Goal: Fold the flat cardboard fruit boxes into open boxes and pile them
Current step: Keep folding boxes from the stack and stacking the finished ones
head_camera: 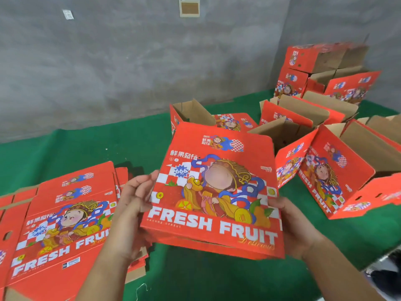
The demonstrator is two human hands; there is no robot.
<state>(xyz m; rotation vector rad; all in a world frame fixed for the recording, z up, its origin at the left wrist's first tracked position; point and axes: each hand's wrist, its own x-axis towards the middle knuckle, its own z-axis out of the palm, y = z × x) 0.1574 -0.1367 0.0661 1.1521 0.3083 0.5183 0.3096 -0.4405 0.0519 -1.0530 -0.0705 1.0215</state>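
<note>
The green-covered surface (pixel 195 279) carries everything here, and whether it is a bench or the floor cannot be told; on it, at the far right, lies the loose pile of folded boxes (pixel 325 118), open and tumbled against one another and against the wall, some on their sides; at the near left lies the stack of flat boxes (pixel 65 224), printed face up and not yet touched for the next round; between the two, lifted clear of the green cover, is the box in hand (pixel 214 192), its big printed panel tilted up toward the camera with its lower edge nearest; the left hand (pixel 128 216) takes the left edge, fingers straight along the side and thumb toward the face, a flat, pressing grip rather than a curled one; the right hand (pixel 290 227) wraps the lower right corner, fingers curled behind the panel; the underside is hidden, so whether the bottom flaps are locked cannot be told; judged from this, the step is squaring the body before piling; to do it well, press both sides evenly so the creases set straight, check the bottom by feel, keep the thumbs off the print edge to avoid buckling, then set it opening-up beside the others rather than dropping it on a leaning one.
</note>
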